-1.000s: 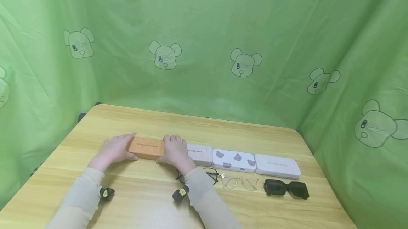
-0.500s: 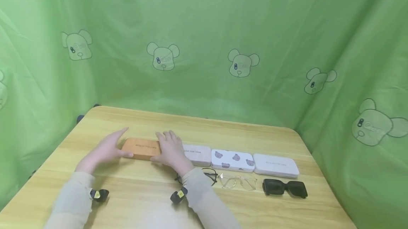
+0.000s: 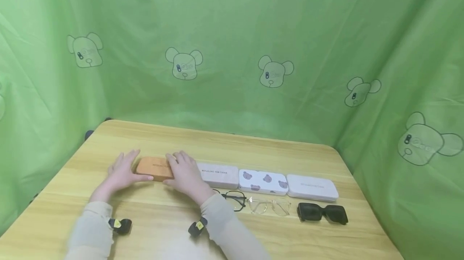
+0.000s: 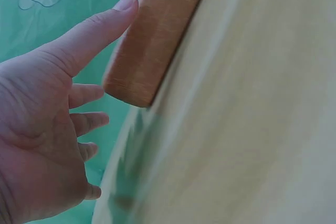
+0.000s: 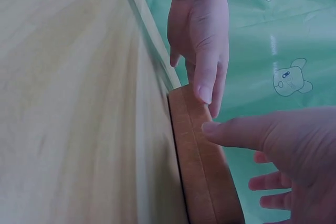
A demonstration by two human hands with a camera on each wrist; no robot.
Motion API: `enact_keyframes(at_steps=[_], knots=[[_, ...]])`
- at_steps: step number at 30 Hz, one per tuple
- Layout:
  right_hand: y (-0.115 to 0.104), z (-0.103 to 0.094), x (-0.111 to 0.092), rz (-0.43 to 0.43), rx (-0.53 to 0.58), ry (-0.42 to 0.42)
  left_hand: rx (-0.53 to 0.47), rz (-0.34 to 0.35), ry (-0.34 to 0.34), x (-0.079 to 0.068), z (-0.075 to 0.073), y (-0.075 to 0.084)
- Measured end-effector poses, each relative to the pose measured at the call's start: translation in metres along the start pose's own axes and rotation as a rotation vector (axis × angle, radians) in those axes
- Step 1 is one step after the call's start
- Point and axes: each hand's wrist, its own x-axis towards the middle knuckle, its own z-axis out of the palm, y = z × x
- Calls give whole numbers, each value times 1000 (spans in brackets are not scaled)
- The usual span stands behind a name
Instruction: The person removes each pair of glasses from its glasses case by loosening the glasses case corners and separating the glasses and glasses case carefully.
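Note:
An orange-brown glasses case (image 3: 154, 167) lies closed at the left end of a row of cases. My left hand (image 3: 122, 171) is at its left end, fingers spread and thumb along the front; in the left wrist view the thumb (image 4: 105, 30) overlaps the case edge, the other fingers stand apart. Over the right part of the case is my right hand (image 3: 186, 175), thumb in front and fingers toward the back edge. In the right wrist view that thumb (image 5: 236, 132) overlaps the case's edge, with the fingers loosely extended beyond; firm contact cannot be told.
Rightward in the row lie a grey case (image 3: 219, 175), a bear-print case (image 3: 262, 181) and a white case (image 3: 312, 187). In front are black-framed glasses (image 3: 235, 200), clear-framed glasses (image 3: 269, 206) and black sunglasses (image 3: 322, 213). Green curtains (image 3: 232, 103) stand behind the wooden table (image 3: 152, 228).
My left hand drew back a little from the case's left end, then came closer again. My right hand slid leftward along the orange-brown glasses case, uncovering more of the grey case and black-framed glasses.

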Motion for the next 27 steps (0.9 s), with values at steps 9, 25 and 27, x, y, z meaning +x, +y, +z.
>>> enact_keyframes(at_steps=[9, 25, 27], knots=[[-4, 9, 2, 5, -14, -7, -31, -17, -17, 4, 12, -9], [0, 11, 4, -6, -3, 25, -23, -72, 30, 9, 22, -12], [0, 11, 5, -5, -1, 19, -16, -76, 30, 9, 21, -12]])
